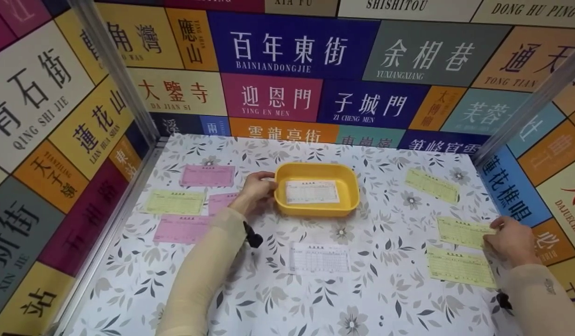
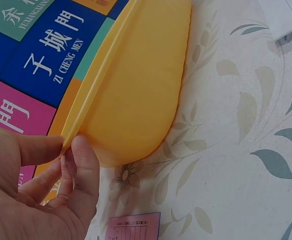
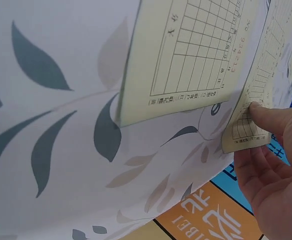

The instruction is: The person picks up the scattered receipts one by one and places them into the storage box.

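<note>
A yellow plastic basin [image 1: 317,212] stands on the table with a white receipt slip [image 1: 312,192] lying inside it. My left hand [image 1: 258,190] pinches the basin's left rim between thumb and fingers, as the left wrist view shows of the basin [image 2: 136,90] and the hand [image 2: 51,180]. At the right side, my right hand [image 1: 515,240] pinches the edge of a yellow receipt slip [image 1: 465,232]. In the right wrist view the thumb lies on top of that slip [image 3: 253,115], with fingers under it. Another yellow slip [image 1: 461,267] lies just nearer, apart from the fingers.
Several pink slips [image 1: 207,176] and a yellow slip [image 1: 174,202] lie on the left. A white slip [image 1: 319,258] lies in front of the basin. One more yellow slip [image 1: 432,185] is at the back right. Sign-printed walls [image 1: 292,46] bound the flowered tabletop [image 1: 278,303].
</note>
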`<state>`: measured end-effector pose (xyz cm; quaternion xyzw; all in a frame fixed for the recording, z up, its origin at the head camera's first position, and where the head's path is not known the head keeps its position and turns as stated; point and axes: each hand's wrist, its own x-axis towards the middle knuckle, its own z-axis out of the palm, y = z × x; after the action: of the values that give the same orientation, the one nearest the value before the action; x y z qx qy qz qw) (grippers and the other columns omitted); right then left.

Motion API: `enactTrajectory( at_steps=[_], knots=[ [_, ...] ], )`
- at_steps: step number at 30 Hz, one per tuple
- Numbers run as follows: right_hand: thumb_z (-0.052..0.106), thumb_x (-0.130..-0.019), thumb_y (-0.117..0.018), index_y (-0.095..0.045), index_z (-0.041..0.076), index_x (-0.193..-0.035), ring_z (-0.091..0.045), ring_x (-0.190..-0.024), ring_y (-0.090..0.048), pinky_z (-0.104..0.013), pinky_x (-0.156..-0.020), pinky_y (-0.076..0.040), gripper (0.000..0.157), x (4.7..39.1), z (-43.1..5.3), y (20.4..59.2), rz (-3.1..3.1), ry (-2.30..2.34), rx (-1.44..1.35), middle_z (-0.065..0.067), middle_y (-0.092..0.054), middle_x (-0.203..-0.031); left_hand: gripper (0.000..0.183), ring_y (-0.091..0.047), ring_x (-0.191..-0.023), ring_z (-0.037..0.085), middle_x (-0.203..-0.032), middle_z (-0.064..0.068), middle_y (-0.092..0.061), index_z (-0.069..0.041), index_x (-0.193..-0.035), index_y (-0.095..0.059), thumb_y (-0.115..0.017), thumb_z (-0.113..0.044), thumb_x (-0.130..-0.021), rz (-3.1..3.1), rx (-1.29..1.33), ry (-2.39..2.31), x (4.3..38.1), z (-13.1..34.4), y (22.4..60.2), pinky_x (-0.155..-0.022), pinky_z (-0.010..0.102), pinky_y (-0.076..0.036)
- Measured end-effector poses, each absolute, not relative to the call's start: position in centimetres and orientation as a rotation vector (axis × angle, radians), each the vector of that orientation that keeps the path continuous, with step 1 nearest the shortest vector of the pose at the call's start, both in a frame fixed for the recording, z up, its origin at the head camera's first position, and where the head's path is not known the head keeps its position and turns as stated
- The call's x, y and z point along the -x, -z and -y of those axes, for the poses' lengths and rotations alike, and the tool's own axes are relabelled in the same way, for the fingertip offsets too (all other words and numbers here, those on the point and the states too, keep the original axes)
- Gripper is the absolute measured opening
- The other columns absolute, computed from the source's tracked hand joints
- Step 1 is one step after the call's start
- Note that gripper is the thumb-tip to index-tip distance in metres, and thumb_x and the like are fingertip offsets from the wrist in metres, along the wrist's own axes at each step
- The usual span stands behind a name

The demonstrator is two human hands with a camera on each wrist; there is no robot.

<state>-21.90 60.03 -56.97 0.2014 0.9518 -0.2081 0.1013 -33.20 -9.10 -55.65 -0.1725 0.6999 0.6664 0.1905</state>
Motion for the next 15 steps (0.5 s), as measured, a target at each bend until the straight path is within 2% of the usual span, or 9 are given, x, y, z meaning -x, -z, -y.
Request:
enactTrajectory(
  at_steps=[5, 10, 13, 15],
  knots=[
    [0.02, -0.1, -0.078, -0.059, -0.013, -0.144, -0.055, -0.122, -0.044, -0.056, -0.092, -0.054, 0.058, 21.6, -60.3, 56.7, -2.738, 0.699, -0.653, -0.042, -0.053, -0.145, 0.054, -0.076, -0.096, 0.022, -0.138, 0.024, -0.078, -0.011, -0.155, -0.064, -0.071, -0.006, -0.101, -1.966, 0.474, -1.872, 33.3, 9.2, 55.8, -0.104, 0.047, -0.063],
    [0.014, -0.1, -0.07, -0.061, -0.013, -0.147, -0.058, -0.127, -0.045, -0.063, -0.096, -0.051, 0.055, 21.2, -60.4, 56.0, -2.792, 0.715, -0.613, -0.045, -0.053, -0.15, 0.053, -0.073, -0.086, 0.019, -0.137, 0.026, -0.077, -0.008, -0.153, -0.065, -0.07, -0.005, -0.1, -1.965, 0.452, -1.896, 33.3, 9.2, 55.8, -0.091, 0.041, -0.062],
    [0.01, -0.1, -0.065, -0.062, -0.01, -0.149, -0.058, -0.13, -0.043, -0.054, -0.085, -0.052, 0.053, 21.0, -60.4, 55.5, -2.794, 0.769, -0.619, -0.046, -0.047, -0.157, 0.053, -0.074, -0.09, 0.022, -0.138, 0.027, -0.076, -0.007, -0.152, -0.066, -0.069, -0.004, -0.099, -1.963, 0.445, -1.911, 33.3, 9.2, 55.8, -0.087, 0.04, -0.061],
    [0.009, -0.102, -0.063, -0.06, -0.009, -0.152, -0.057, -0.132, -0.041, -0.043, -0.077, -0.052, 0.054, 21.0, -60.4, 55.2, -2.769, 0.832, -0.645, -0.046, -0.041, -0.163, 0.053, -0.076, -0.098, 0.025, -0.14, 0.027, -0.076, -0.007, -0.152, -0.065, -0.069, -0.004, -0.1, -1.966, 0.445, -1.907, 33.3, 9.2, 55.8, -0.086, 0.039, -0.061]
  ],
)
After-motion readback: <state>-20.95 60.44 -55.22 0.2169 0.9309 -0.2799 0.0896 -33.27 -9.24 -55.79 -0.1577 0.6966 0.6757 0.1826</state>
